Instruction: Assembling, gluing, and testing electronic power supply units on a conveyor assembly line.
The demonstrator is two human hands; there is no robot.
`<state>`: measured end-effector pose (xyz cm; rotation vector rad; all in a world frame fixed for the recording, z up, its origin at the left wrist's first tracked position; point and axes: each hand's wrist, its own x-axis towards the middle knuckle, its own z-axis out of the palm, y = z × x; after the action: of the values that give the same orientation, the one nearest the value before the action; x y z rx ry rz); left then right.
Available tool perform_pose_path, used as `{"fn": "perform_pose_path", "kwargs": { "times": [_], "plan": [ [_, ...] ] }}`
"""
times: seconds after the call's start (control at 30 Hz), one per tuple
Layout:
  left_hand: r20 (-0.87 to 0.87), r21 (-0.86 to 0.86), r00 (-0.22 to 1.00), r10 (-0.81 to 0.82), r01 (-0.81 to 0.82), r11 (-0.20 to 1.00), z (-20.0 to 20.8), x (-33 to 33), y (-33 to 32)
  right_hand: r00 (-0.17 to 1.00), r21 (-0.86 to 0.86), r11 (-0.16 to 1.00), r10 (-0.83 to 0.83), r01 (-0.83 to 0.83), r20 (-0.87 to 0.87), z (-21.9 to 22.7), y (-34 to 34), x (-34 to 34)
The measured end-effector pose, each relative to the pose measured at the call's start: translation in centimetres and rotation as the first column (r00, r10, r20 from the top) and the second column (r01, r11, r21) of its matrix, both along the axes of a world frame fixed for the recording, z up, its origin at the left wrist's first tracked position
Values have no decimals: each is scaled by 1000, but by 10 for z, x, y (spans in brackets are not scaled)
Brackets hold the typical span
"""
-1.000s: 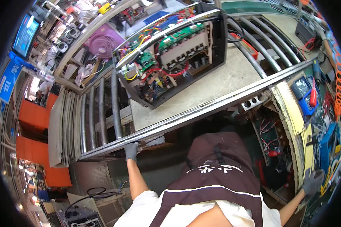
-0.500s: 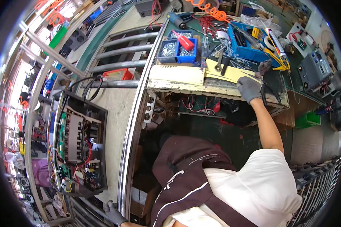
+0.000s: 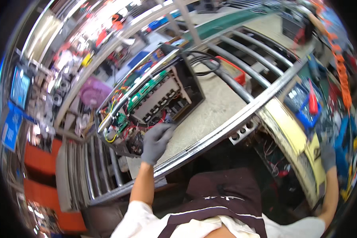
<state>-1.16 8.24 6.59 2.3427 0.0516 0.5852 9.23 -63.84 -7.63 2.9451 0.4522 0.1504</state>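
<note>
An open black metal case [image 3: 192, 85] lies on the grey worktop at left centre, with green circuit boards [image 3: 146, 93], coloured wires and a pale panel inside. My left hand [image 3: 155, 143], in a grey glove, is over the near edge of the case with its fingers loosely bent and parted, and nothing shows in them. At the far right, my right hand [image 3: 327, 155], also gloved in grey, is over the tool bench beside a yellow plate [image 3: 315, 158]. Its fingers are smeared by motion, so what it holds, if anything, is unclear.
A metal rail [image 3: 210, 141] separates me from the worktop. Rollers [image 3: 252, 59] and a red tray [image 3: 232, 71] lie beyond. On the bench are a blue bin [image 3: 308, 113] of small parts, a red-handled tool [image 3: 313, 99] and another yellow plate [image 3: 287, 125]. An orange coiled hose [image 3: 340, 71] hangs there.
My view has swung left, toward the case. My left hand has risen from the lower rail to the near edge of the case. My right hand stays at the tool bench.
</note>
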Motion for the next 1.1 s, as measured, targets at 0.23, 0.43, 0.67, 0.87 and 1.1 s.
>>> {"fn": "perform_pose_path", "kwargs": {
  "times": [0.23, 0.43, 0.67, 0.87, 1.1],
  "plan": [
    [480, 409, 877, 40, -264, 874, 79, 145, 2, 842, -14, 972, 212, -236, 497, 49, -5, 2],
    [-117, 532, 939, 324, -216, 819, 123, 216, 21, 940, 597, 789, -79, -145, 333, 195, 116, 48],
    [-456, 432, 844, 284, -69, 899, 133, 241, 26, 965, 990, -58, 236, 132, -115, 252, 323, 139],
    [-525, 438, 765, 372, -131, 889, 124, 242, 27, 775, 919, 101, 577, -380, 257, 260, 487, 152],
    [-564, 350, 753, 339, -153, 924, 159, 234, 18, 770, 909, 74, 561, -411, 302, 250, 527, 164]
  ]
}}
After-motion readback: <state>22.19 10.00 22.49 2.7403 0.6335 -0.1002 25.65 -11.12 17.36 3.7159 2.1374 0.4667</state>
